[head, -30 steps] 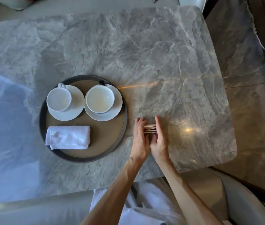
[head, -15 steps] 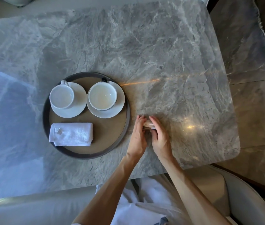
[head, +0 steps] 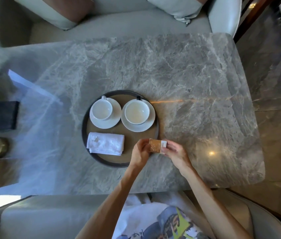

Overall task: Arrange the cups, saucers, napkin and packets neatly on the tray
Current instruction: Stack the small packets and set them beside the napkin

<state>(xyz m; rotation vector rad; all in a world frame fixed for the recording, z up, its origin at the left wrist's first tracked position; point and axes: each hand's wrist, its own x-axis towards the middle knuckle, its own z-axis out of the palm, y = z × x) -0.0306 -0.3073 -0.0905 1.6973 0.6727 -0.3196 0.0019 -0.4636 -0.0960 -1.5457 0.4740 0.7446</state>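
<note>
The small stack of orange-brown paper packets is no longer on the grey marble desk. The person now holds it in the air with both hands, its printed face turned up, just over the near right rim of the round dark tray with the brown floor. The left hand has its fingers curled round the left end of the packets, and the right hand pinches the right end between thumb and fingers.

On the tray a white ceramic cup stands on its white saucer, and a second cup stands on a second saucer. The folded white cloth napkin lies in front of them. It seems only the packets are missing, and the free brown area to the right of the napkin looks like the place for them.

Half a second ago, the packets stood on edge on the desk, right of the tray, pressed between two nearly flat hands. Now they are lifted, turned flat and moved left toward the tray. The view has also pulled back and shows a sofa beyond the desk.
</note>
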